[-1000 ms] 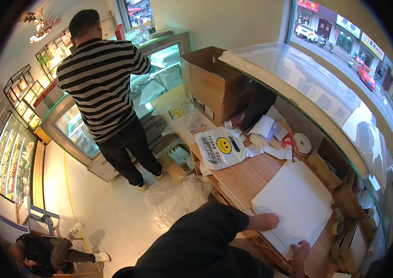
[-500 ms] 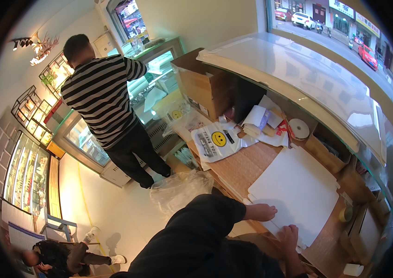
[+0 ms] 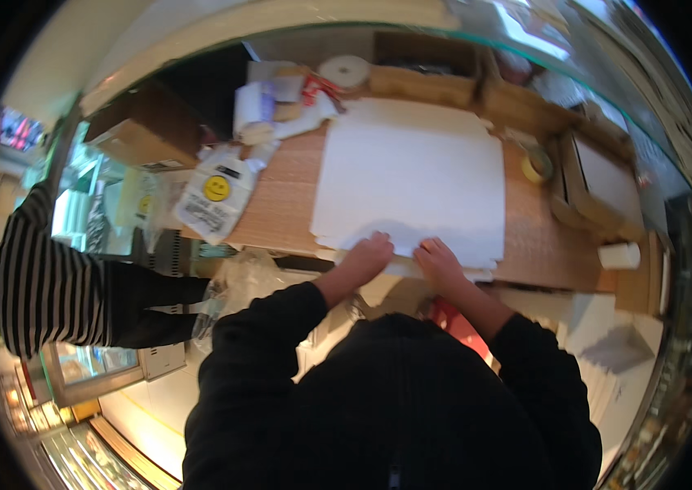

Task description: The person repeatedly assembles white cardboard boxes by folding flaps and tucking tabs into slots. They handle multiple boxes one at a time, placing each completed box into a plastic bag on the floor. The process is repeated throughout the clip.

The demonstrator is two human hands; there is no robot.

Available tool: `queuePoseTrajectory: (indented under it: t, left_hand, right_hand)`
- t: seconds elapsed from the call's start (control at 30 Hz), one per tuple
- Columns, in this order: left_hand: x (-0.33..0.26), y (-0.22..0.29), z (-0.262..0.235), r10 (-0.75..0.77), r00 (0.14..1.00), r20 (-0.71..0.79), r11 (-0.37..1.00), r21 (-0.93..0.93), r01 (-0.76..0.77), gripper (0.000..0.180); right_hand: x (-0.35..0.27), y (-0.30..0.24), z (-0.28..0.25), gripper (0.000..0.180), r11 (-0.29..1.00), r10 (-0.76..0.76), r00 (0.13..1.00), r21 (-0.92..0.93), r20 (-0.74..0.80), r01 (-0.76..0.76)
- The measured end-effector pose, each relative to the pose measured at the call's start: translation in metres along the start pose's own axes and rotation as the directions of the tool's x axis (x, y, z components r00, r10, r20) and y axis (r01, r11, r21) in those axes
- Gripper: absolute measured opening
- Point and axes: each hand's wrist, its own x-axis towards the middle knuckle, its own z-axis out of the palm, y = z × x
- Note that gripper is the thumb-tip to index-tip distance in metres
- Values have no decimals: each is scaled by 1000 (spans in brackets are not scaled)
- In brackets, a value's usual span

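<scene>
left hand (image 3: 370, 251) and right hand (image 3: 437, 260) at near edge of white sheet (image 3: 411, 171)
fingers of both curled inward, hands just apart — whether they pinch the edge cannot be told; white sheet lies flat, extending beyond the fingertips, on wooden table (image 3: 282, 200) — tape roll (image 3: 537, 165) to its right.

This looks like a shop: at the lower left a long glass display case (image 3: 76, 464) glows with rows of goods too small to make out, and a second glass-fronted cabinet (image 3: 94, 364) stands near a person in a striped top (image 3: 52, 290). Packing supplies crowd the wooden table (image 3: 279, 208): a white plastic carrier bag (image 3: 213, 200) with a yellow smiley face, flat white card sheets (image 3: 411, 180), a tape roll (image 3: 536, 164) and a brown cardboard box (image 3: 137, 135)
</scene>
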Motion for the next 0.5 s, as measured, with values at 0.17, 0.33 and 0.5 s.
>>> queuePoseTrajectory:
  t: [0.17,0.33,0.5]
  left_hand:
    - [12,13,-1,15,986,-165,999,40,-8,7]
    - [-4,-19,-27,-4,999,-49,1000,-30,3,10]
    - [19,-37,-38,-397,869,294,900,-59,432,23]
  right_hand:
    - [8,-6,-1,10,999,50,999,-21,2,-50]
    - [-16,6,-36,10,992,92,996,-91,8,-91]
    - [-11,36,-60,17,905,405,884,-239,234,-352]
